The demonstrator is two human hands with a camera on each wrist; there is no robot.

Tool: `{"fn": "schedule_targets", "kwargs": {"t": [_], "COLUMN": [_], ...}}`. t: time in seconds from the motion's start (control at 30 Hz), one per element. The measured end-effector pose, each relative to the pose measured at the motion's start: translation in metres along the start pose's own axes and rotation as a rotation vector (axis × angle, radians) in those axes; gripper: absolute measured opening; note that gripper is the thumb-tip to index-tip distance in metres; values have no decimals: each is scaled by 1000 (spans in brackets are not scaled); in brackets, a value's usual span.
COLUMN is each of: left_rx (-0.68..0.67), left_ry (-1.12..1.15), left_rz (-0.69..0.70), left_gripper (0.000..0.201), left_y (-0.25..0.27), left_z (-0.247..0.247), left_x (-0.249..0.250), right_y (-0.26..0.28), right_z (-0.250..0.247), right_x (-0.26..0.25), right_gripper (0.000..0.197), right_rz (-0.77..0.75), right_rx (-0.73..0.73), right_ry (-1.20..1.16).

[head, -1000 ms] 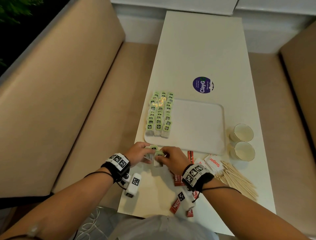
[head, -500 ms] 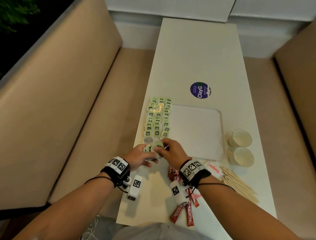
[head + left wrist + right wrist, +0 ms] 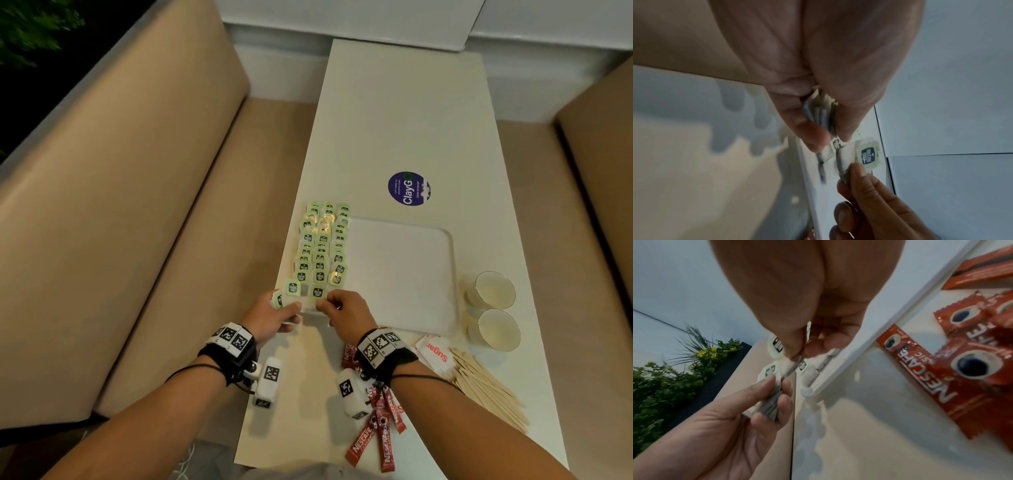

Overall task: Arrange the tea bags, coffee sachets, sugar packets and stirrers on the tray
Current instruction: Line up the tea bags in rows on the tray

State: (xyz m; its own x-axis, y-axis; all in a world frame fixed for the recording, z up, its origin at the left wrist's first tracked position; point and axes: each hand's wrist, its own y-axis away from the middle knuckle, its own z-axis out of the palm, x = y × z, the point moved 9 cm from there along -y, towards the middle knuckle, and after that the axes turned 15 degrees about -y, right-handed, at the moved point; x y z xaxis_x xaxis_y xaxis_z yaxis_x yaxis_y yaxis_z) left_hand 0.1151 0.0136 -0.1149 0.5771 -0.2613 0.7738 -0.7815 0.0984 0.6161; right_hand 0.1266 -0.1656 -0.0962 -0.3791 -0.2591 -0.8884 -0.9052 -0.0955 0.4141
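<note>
Item: tea bags (image 3: pixel 323 245), three rows running near-to-far along the tray's (image 3: pixel 404 274) left edge. My left hand (image 3: pixel 270 317) grips a stack (image 3: pixel 766 407), edges seen only by the wrist views; my right hand (image 3: pixel 346 308) pinches one tea bag (image 3: pixel 867 153) at the near end.

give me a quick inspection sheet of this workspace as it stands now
surface: white table, long and narrow.
job's things: tea bags in three rows on the tray's left side; coffee sachets, sugar packets and stirrers off the tray, near edge.
clutter: two paper cups; round purple sticker.
grippers: left hand grips a bundle of tea bags; right hand pinches one tea bag.
cables: thin black cords at both wrists.
surroundings: beige bench seats either side; foliage far left.
</note>
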Motion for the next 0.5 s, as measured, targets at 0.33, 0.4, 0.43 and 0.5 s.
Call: {"fn": "schedule_targets", "kwargs": {"t": [0.33, 0.4, 0.43, 0.5], "left_rx": [99, 116, 121, 117], "left_ry": [20, 2, -9, -26], "left_rz": [-81, -75, -68, -49], "left_gripper": [13, 13, 13, 10], "left_y": [-16, -16, -16, -15], "left_z": [-32, -35, -36, -37], "left_x": [-19, -19, -19, -17], "right_y": [-33, -37, -39, -42], "right_z": [28, 31, 32, 32], "right_x": [1, 2, 3, 3], "right_gripper": [46, 48, 47, 39], "right_rz": [91, 105, 112, 128], "right_rx": [-51, -33, -20, 4], "right_ry": [257, 265, 270, 269]}}
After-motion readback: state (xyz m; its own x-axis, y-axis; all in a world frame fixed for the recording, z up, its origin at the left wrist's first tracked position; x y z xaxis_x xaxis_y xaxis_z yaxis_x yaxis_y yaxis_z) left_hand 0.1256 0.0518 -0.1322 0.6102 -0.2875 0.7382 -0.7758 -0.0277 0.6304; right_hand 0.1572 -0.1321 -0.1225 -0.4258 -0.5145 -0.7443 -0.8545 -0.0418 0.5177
